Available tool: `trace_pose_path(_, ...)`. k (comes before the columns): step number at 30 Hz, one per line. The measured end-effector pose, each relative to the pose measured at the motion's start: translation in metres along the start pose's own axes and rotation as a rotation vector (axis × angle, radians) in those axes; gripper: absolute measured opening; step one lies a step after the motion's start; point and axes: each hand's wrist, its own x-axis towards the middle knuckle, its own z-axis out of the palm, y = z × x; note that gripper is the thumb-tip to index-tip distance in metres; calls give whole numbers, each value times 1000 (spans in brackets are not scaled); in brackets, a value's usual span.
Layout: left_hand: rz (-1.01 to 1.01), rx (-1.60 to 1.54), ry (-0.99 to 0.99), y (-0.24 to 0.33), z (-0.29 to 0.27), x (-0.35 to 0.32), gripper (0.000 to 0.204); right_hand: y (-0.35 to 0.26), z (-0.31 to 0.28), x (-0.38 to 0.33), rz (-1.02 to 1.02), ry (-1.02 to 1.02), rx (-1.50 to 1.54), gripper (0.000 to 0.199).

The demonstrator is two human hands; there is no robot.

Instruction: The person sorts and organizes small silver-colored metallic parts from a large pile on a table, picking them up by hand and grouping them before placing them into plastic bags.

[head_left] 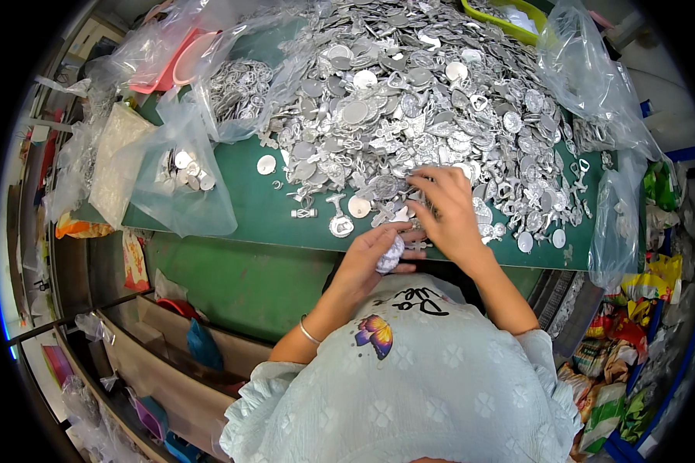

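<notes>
The left hand [359,261] grasps a round silver piece [391,256] between its fingers; the right hand [452,216] is nearer the metal pile [363,116] just beyond, fingers parted, grip unclear to me.

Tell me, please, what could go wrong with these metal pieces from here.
The round silvery piece in the left hand could slip and fall, being held near the front edge of the table. The right hand is at the heap of metal pieces, so loose ones might slide. The clear plastic bag at left, with discs inside, lies close to that edge and might spill if knocked.
</notes>
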Motion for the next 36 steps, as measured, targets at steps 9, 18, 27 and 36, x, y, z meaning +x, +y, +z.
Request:
trace_pose_path(9, -9, -351, 67, -4, -16, -12, 41, 6, 22, 3, 5, 28, 48, 16)
trace_pose_path(18, -24, -483, -168, -20, -41, -2, 31, -8, 27, 19, -142, -137, -314, 28)
trace_pose_path(27, 9, -516, 146, -1, -8, -13, 42, -3, 23, 4, -316, -33, -103, 13)
trace_pose_path(36, -11, -415, 2, -20, -32, -15, 36, -4, 39, 13, -203, -163, -305, 25)
